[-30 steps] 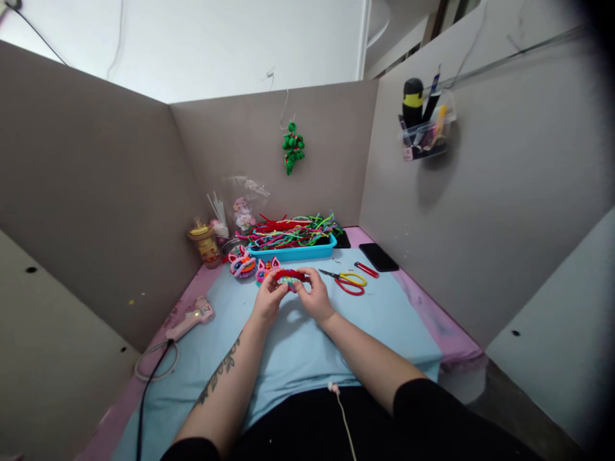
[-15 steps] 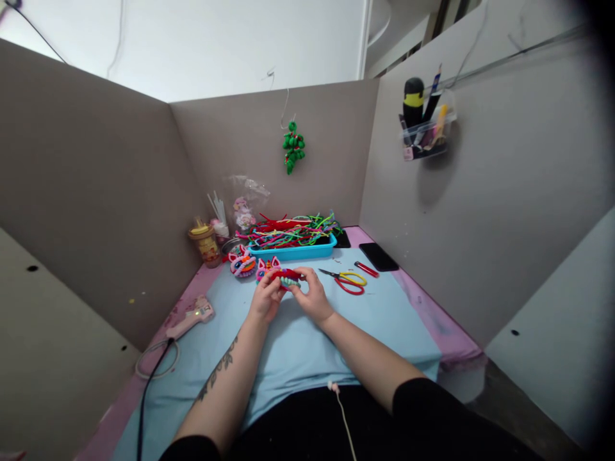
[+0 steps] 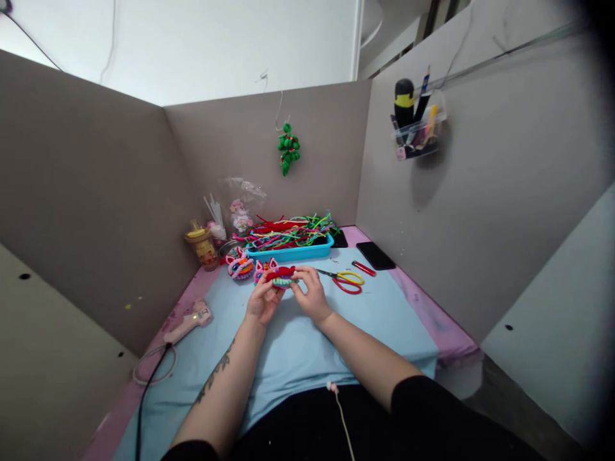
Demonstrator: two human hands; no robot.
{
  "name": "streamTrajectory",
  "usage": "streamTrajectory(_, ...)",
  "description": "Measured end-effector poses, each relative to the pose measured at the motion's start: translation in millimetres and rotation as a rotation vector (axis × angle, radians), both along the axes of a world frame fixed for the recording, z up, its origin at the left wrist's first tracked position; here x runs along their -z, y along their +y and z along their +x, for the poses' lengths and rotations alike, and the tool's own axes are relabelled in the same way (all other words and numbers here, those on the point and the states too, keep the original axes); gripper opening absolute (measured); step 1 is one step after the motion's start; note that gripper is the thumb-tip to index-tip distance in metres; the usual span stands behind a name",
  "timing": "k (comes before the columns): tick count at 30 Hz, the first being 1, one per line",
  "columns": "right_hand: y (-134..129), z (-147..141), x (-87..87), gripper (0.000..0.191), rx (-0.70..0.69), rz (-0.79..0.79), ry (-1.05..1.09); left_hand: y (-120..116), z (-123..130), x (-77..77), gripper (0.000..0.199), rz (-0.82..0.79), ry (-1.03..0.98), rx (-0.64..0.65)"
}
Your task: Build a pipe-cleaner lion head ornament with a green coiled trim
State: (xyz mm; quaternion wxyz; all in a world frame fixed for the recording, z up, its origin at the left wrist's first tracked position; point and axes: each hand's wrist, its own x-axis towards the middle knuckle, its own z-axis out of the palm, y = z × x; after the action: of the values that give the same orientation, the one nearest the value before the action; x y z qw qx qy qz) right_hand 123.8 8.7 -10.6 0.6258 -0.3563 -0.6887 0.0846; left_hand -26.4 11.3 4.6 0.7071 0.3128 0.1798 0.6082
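Observation:
Between both hands, above the light blue cloth [image 3: 307, 339], I hold a red and pale green pipe-cleaner piece [image 3: 281, 276]. My left hand [image 3: 262, 301] is closed around its left end. The fingertips of my right hand [image 3: 311, 293] pinch its right end. Just behind it lies a pink pipe-cleaner animal head [image 3: 261, 269] with ears and an orange horn, partly hidden by my left hand and the piece. Farther left sits a similar pink head [image 3: 239, 264] with a blue eye and an orange part.
A blue tray [image 3: 288, 253] heaped with colourful pipe cleaners stands at the back. Scissors [image 3: 346, 280], a red cutter [image 3: 364, 268] and a phone [image 3: 375, 255] lie on the right. A pink glue gun [image 3: 189, 321] and a lidded cup [image 3: 202, 248] are on the left.
The held piece is turned slightly, so more of its red top and pale green ridges shows. My right fingers have shifted a little at its end. The whole view has moved slightly.

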Motion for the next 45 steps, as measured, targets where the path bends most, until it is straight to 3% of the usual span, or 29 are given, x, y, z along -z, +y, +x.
streamTrajectory(33, 3.4, -0.8, 5.4, 0.014, 0.035, -0.032, -0.067, 2.3, 1.1, 3.7, 0.048, -0.038, 0.024, 0.006)
streamTrajectory(45, 3.5, -1.3, 4.8, 0.011, 0.079, -0.008, -0.134, 3.9, 6.9, 8.4, 0.066, -0.008, 0.082, -0.005)
